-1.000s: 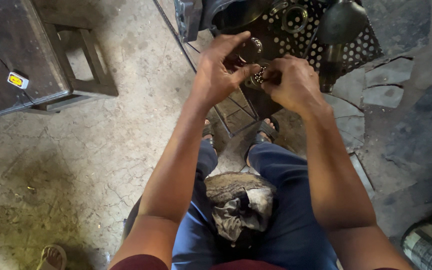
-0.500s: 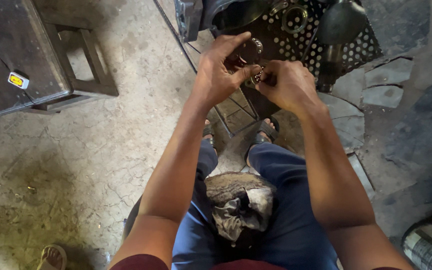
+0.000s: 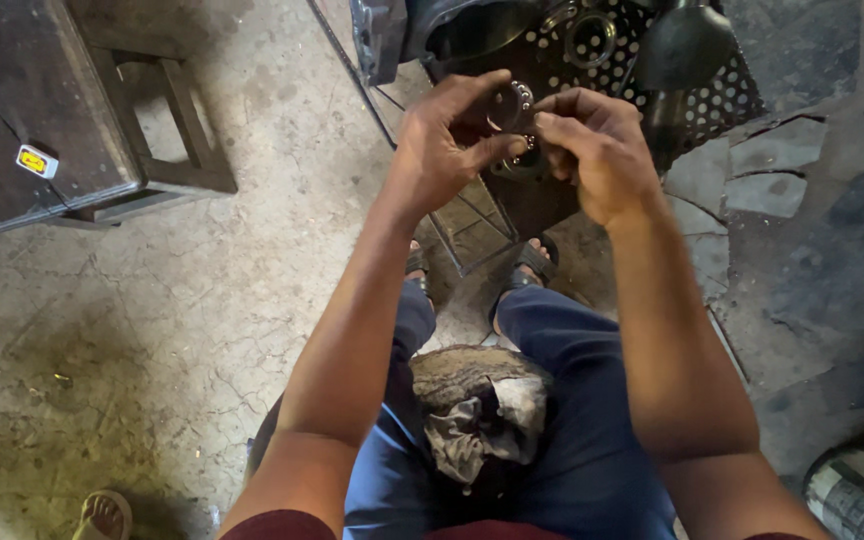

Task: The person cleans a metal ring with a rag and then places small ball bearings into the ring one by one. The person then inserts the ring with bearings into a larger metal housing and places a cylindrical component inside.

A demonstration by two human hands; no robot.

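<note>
Upper centre of the frame: a seated person's left hand (image 3: 442, 150) and right hand (image 3: 592, 150) close together around a ball bearing (image 3: 517, 115), pinching its steel ring by the rim. The part looks small, rigid, dense and likely greasy, best gripped at the outer edge. Its round face tilts toward the camera, before a perforated metal panel (image 3: 652, 70).

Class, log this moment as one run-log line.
left hand | right hand | both pinch round steel ball-bearing ring | grey rag on lap
</note>
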